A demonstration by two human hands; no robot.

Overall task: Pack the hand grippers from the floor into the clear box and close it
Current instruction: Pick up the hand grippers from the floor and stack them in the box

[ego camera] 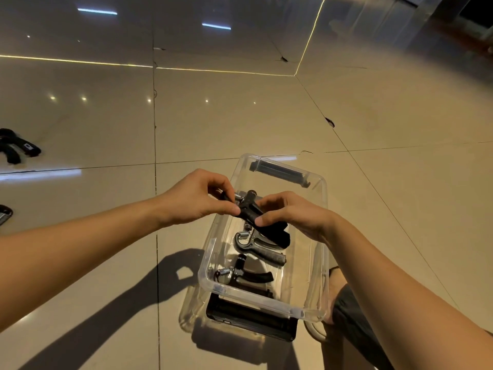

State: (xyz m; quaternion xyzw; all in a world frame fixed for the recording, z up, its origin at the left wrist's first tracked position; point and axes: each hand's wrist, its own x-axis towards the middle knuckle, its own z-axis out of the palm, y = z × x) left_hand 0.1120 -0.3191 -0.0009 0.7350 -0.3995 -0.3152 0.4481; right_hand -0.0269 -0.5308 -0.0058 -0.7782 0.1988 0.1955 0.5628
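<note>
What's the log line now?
left hand, right hand: grip held gripper over open clear box | boxed grippers: two | floor grippers: unpacked

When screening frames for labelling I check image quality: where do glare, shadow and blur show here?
Head view: strip-light glare streaks the glossy floor; hard arm shadows fall lower left; the upper right corner is smeared; tile joints bow slightly with wide-angle distortion; the left hand, right hand, held hand gripper and clear box are sharp.
</note>
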